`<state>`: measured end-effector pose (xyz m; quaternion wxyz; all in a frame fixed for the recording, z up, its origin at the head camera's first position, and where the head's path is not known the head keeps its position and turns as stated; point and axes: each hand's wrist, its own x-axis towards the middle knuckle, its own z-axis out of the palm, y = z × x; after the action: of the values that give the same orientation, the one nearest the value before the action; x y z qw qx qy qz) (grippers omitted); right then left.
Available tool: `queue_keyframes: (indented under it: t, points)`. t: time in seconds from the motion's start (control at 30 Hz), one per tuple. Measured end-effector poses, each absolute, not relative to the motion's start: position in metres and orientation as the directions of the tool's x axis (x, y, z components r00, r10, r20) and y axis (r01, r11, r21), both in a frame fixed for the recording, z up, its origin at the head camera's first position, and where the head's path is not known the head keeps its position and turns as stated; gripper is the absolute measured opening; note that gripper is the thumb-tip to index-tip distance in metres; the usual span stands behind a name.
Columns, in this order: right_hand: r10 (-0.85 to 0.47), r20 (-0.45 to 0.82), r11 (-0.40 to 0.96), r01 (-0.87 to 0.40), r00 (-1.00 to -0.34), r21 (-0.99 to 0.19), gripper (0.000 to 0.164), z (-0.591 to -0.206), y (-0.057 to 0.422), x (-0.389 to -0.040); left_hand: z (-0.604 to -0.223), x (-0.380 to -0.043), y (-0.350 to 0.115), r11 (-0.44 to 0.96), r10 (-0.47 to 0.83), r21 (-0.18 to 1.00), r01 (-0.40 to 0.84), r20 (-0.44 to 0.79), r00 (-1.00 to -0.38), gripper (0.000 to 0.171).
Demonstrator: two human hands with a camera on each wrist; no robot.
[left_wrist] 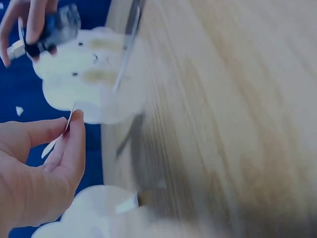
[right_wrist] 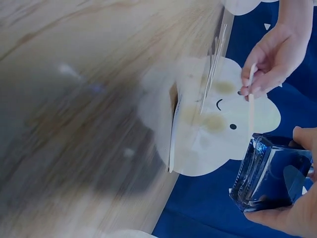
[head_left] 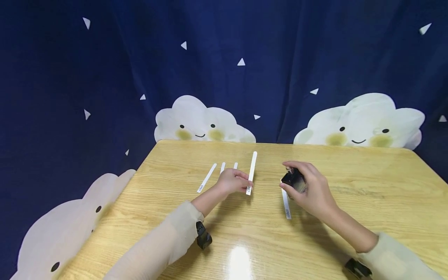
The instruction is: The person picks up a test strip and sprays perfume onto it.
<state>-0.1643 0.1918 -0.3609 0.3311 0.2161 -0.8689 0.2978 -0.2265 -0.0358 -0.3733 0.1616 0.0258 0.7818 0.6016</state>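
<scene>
above the middle of the desk [head_left: 367, 186], the left hand [head_left: 232, 181] holds up a white strip [head_left: 252, 170]; its grip is narrow, thumb and fingers pinching the strip near the lower end, where some small dark print shows. the rest of that strip stands out past the fingers, its rounded tip pointing away from the person. to the right, the right hand [head_left: 311, 190] has its grip set wider, curled around a glass bottle [head_left: 300, 184] with a black top, thumb on one side and fingers on the other. the bottle is held up off the desk, apart from the raised strip. below the right hand another strip [head_left: 286, 206] lies flat, its far end partly hidden and its printed end toward the person. three more strips [head_left: 207, 178] lie near each other to the left, two of them partly covered by the left hand. both sleeves [head_left: 182, 225] are pale, with a small black device [head_left: 203, 235] at each wrist. behind the desk hangs a dark blue curtain [head_left: 217, 23] with smiling clouds [head_left: 199, 116].
</scene>
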Motion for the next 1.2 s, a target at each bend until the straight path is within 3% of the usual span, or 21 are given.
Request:
queue_keyframes:
  t: [0.3,0.5,0.73,0.87,1.2]
  points:
    - [-0.193,0.716,0.706,-0.601,-0.671,-0.374,0.059,-0.36,0.198,-0.165,-0.388,-0.246,-0.026,0.312,0.102,0.922,-0.23,-0.273,-0.957,0.008]
    - [-0.202,0.714,0.702,-0.607,-0.671,-0.372,0.06,-0.362,0.201,-0.165,-0.387,-0.247,-0.022,0.358,0.05,0.9,-0.249,-0.285,-0.957,0.014]
    - [-0.188,0.714,0.698,-0.603,-0.675,-0.386,0.058,-0.363,0.205,-0.166,-0.386,-0.24,-0.025,0.621,0.08,0.784,-0.006,-0.071,-0.994,0.014]
    - [-0.184,0.718,0.694,-0.606,-0.671,-0.388,0.059,-0.362,0.206,-0.168,-0.383,-0.235,-0.027,0.693,0.107,0.713,0.104,0.041,-0.993,0.013]
    - [-0.185,0.705,0.706,-0.591,-0.684,-0.389,0.059,-0.361,0.207,-0.165,-0.381,-0.226,-0.016,0.669,0.212,0.724,0.165,0.026,-0.977,0.011]
